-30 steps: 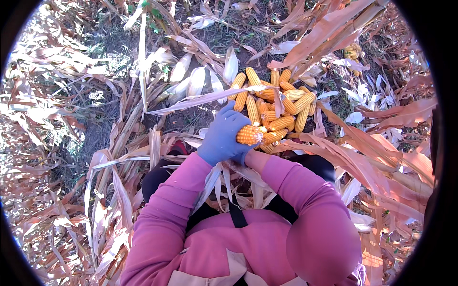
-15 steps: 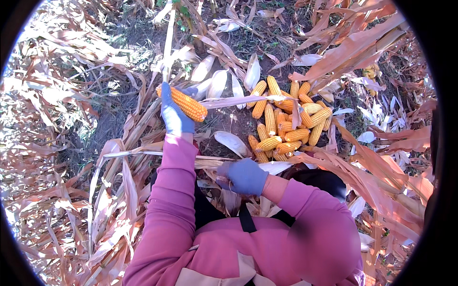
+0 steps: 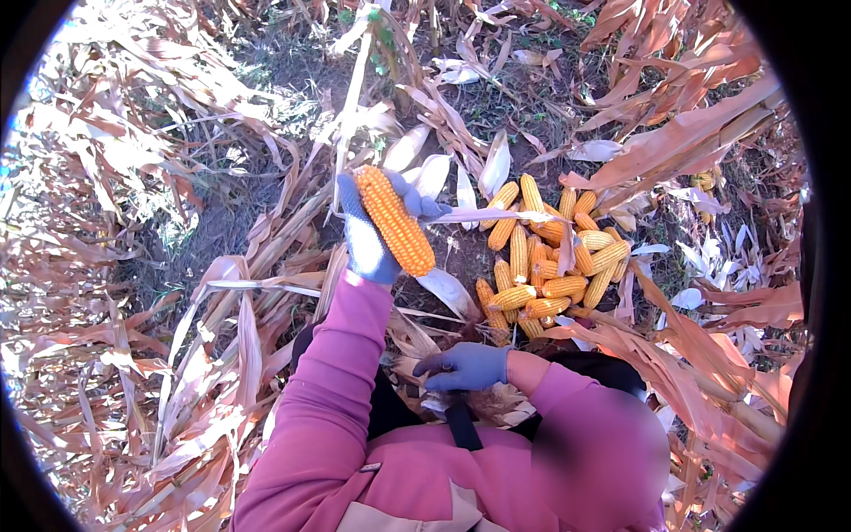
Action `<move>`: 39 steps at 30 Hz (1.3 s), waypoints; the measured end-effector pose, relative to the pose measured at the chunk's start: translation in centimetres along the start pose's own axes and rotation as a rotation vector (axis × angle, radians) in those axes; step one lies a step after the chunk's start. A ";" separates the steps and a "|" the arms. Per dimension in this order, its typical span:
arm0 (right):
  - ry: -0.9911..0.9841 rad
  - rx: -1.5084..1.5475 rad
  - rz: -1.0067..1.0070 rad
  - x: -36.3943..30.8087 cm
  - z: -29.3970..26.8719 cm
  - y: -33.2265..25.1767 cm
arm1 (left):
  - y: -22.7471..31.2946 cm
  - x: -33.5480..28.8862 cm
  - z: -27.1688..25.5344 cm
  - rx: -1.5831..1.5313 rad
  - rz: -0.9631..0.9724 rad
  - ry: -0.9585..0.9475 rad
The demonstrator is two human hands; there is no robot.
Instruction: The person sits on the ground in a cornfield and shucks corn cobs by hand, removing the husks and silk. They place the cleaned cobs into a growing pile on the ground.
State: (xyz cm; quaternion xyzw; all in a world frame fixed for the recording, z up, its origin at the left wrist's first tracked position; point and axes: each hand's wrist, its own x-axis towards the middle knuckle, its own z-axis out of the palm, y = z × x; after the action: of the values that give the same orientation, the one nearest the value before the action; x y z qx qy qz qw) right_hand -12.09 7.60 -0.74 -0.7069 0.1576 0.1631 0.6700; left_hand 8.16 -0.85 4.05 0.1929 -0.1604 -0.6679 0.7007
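Observation:
In my left hand [image 3: 368,253], which wears a blue-grey glove, lies a husked ear of corn [image 3: 394,222] with orange-yellow kernels. The thumb and fingers sit on either side of the ear, which tilts down to the right. Lower down, close to my body, my right hand [image 3: 465,365] wears the same kind of glove. Its fingers point left and stand apart, with no ear in them. Beneath this hand are pale dry husks [image 3: 434,403]. To the right of my left hand is a pile of husked corn ears [image 3: 541,284] on the ground.
Dry cornstalks and leaves [image 3: 691,133] cross the right side, and one narrow leaf [image 3: 496,215] reaches over the pile. Loose white husks [image 3: 496,164] lie beyond it. Thick stalk litter [image 3: 115,355] covers the left. A smaller group of ears [image 3: 705,186] shows at far right.
My left hand has turned the ear steeper and moved right and nearer in the picture. The right hand has shifted slightly lower, its fingers now spread. The whole view has swung a little.

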 end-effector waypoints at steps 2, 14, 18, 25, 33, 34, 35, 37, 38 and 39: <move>0.019 0.029 0.056 0.4 -0.1 -0.5 | -0.3 0.2 -0.2 0.077 0.004 0.002; 0.190 -0.337 -0.187 0.5 3.6 -1.2 | -4.8 1.0 -5.1 0.071 -0.175 0.414; 0.225 -0.423 -0.098 -2.5 1.4 -2.5 | -9.8 1.1 -8.7 0.344 -0.320 0.435; 0.337 -0.448 -0.045 -6.0 2.2 0.0 | -19.0 0.8 -9.5 0.513 -0.818 0.394; 0.422 -0.410 -0.042 -9.8 3.4 1.5 | -32.3 6.2 -16.5 1.062 -0.429 0.222; 0.457 -0.369 -0.049 -10.5 3.1 1.4 | -33.1 6.4 -16.4 1.142 -0.451 0.143; 0.427 -0.346 -0.046 -10.9 2.9 1.4 | -33.6 6.4 -16.3 1.219 -0.470 0.066; 0.462 -0.368 -0.039 -11.3 2.7 1.8 | -34.0 6.3 -16.2 1.279 -0.457 -0.020; 0.479 -0.379 -0.039 -11.4 2.6 1.8 | -33.9 6.1 -16.0 1.186 -0.529 0.016; 0.465 -0.389 -0.016 -11.6 2.4 1.9 | -33.6 5.4 -16.0 1.091 -0.597 0.057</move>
State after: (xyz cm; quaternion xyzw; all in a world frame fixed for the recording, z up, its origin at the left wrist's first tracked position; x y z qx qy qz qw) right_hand -23.33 9.97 2.56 -0.8415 0.2670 0.0188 0.4693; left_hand -13.25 -6.45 -26.37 0.5772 -0.3990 -0.6514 0.2886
